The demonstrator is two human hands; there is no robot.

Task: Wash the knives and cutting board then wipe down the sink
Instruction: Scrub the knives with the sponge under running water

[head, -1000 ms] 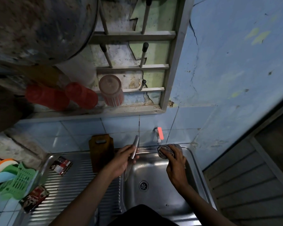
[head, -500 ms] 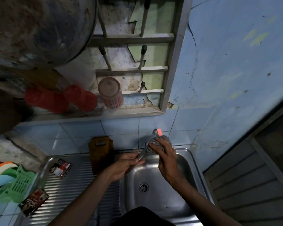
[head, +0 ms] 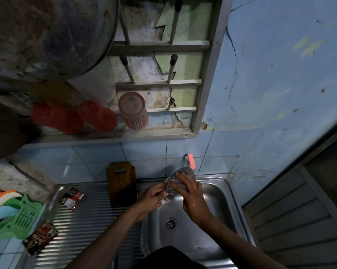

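We hold a knife (head: 164,194) over the far left part of the sink (head: 229,226) — almost all of it is hidden. The left hand (head: 151,198) has its fingers curled round the handle end; only a pale sliver shows between the two hands. The right hand (head: 191,197) clasps a checked cloth (head: 178,176) wrapped over the blade, fingers folded around it. The cloth sits just below the tap (head: 191,161).

Key relation: the knife's long axis appears to run from the left hand, near and left, up toward the far right into the cloth. The right hand is therefore the one on the blade; the left only steadies. We judge the step to be scrubbing the blade — the next stroke would travel along that axis, away from the left hand. Risk: the edge lies under the cloth, and we cannot tell which way it faces.

The cutting board (head: 122,184) stands upright against the tiled wall, left of the hands, at the far edge of the ribbed drainboard (head: 86,226). Whether it is washed we cannot tell.
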